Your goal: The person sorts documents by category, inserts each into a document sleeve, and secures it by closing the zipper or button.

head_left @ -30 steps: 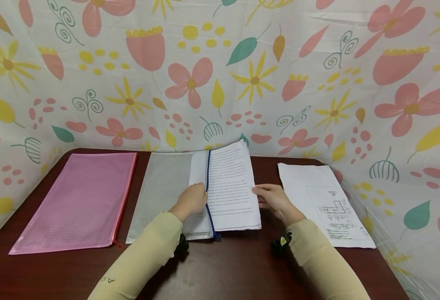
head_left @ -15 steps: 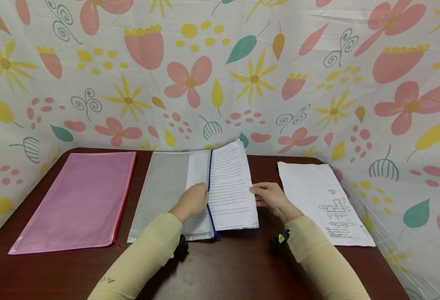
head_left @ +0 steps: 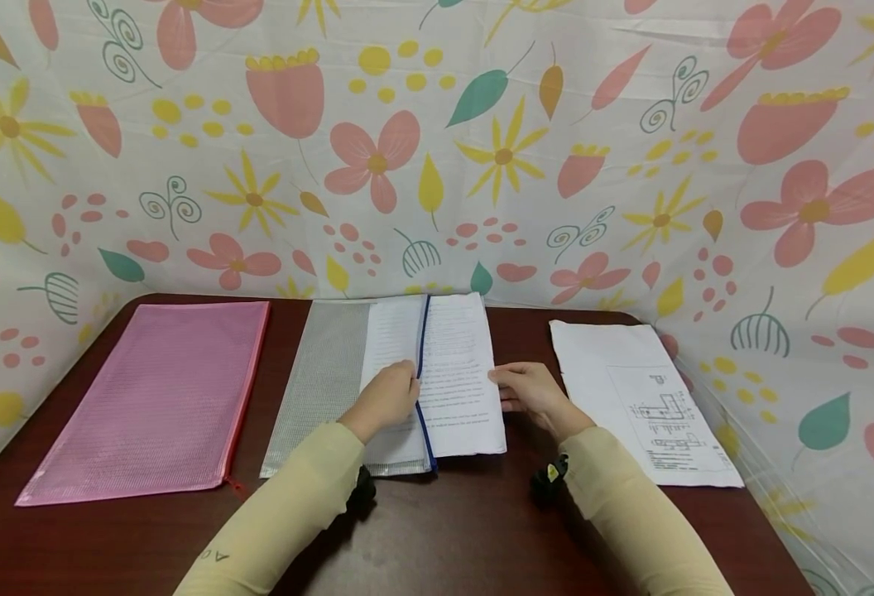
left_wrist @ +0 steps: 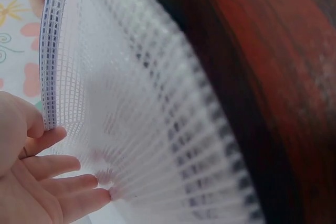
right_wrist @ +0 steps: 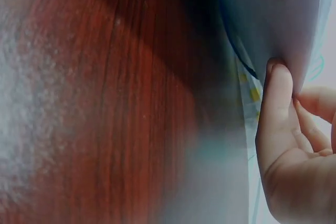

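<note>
In the head view a grey mesh zip pouch (head_left: pixel 323 364) with a blue zipper edge lies mid-table, a stack of printed paper (head_left: pixel 461 397) partly inside it and partly out to the right. My left hand (head_left: pixel 386 399) pinches the pouch at its blue-edged opening. In the left wrist view that hand (left_wrist: pixel 44 166) has thumb and index finger on the zipper band (left_wrist: pixel 50 61), the other fingers spread along the mesh. My right hand (head_left: pixel 534 395) grips the right edge of the paper. Seen from the right wrist, the thumb (right_wrist: pixel 277 93) lies against the sheets (right_wrist: pixel 273 14).
A pink mesh pouch (head_left: pixel 157 397) with a red zipper lies at the left of the dark wooden table (head_left: pixel 474 530). To the right rests another paper stack (head_left: pixel 649 406) with a line drawing. A flowered cloth (head_left: pixel 437 149) hangs behind the table.
The paper stack has slid left, deeper into the grey pouch, with my right hand moving along with it. The pouch and my left hand have shifted slightly right.
</note>
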Tool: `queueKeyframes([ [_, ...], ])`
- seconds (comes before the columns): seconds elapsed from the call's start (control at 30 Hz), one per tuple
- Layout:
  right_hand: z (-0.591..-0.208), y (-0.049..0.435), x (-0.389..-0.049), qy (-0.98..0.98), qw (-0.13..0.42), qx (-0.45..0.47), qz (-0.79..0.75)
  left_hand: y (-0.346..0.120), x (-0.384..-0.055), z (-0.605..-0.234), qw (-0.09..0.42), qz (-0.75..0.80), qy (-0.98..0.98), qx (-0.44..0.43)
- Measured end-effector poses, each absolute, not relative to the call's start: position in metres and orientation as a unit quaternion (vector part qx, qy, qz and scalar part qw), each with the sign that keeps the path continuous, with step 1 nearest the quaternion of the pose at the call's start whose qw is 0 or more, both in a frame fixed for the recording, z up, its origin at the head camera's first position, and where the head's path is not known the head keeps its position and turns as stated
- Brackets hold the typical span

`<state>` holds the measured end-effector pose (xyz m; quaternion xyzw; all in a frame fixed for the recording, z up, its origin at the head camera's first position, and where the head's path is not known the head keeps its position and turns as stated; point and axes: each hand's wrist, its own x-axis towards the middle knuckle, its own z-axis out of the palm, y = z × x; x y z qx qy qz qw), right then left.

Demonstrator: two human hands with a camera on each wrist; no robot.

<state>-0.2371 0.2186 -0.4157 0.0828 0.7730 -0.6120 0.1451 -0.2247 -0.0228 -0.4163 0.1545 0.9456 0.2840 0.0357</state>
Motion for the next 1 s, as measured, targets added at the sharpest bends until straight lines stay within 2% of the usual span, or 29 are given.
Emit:
queueKeyframes([
  [0.3, -0.425, 0.219, -0.246, 0.79, 0.135, 0.128, -0.584, -0.023, -0.224, -0.418, 0.034, 0.298, 0.941, 0.159],
  [1.0, -0.429, 0.21, -0.246, 0.815, 0.11, 0.133, -0.553, -0.023, -0.223, -0.42, 0.008, 0.311, 0.933, 0.18],
])
